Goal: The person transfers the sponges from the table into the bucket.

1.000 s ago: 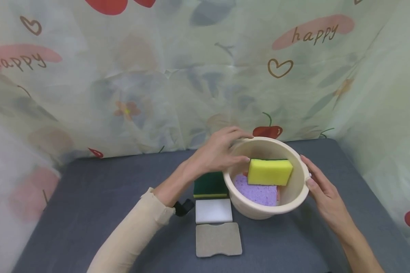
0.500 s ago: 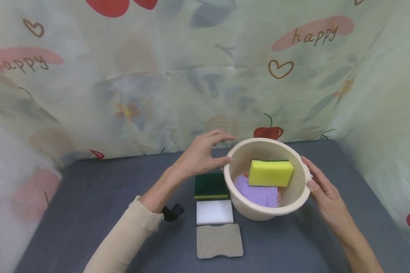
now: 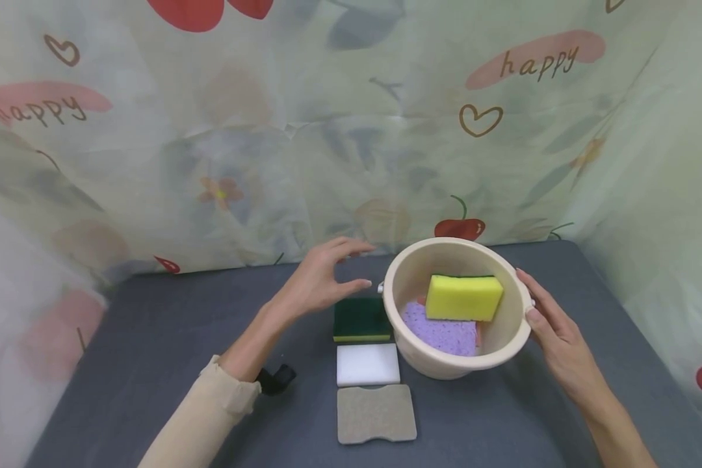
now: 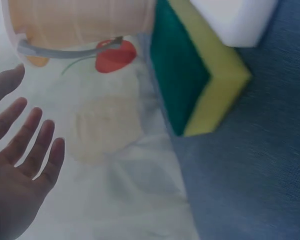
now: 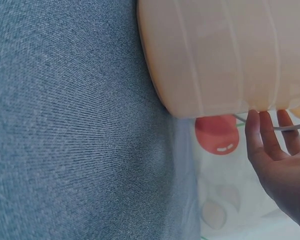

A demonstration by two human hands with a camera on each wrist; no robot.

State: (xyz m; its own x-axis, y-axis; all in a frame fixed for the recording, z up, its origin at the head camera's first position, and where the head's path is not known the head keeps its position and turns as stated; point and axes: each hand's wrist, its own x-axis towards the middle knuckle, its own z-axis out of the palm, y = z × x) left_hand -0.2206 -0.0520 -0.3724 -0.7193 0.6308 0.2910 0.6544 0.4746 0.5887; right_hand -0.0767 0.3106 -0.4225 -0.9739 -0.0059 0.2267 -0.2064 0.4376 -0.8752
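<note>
Cream bucket [image 3: 435,364] stands just right of a row of flat pieces, probably lined up so that each lies within easy reach: nearest a grey pad [image 3: 376,415], then a white block [image 3: 368,365], then a sponge with its green face up [image 3: 361,318]. The right hand [image 3: 558,341] holds the bucket's right rim between thumb and fingers, seemingly to steady it. Inside, a purple sponge [image 3: 439,330] lies low; a yellow sponge [image 3: 463,299] perches over it, likely propped. Farther, left of the bucket, the left hand [image 3: 312,279] hovers, fingers apart, holding nothing.
</note>
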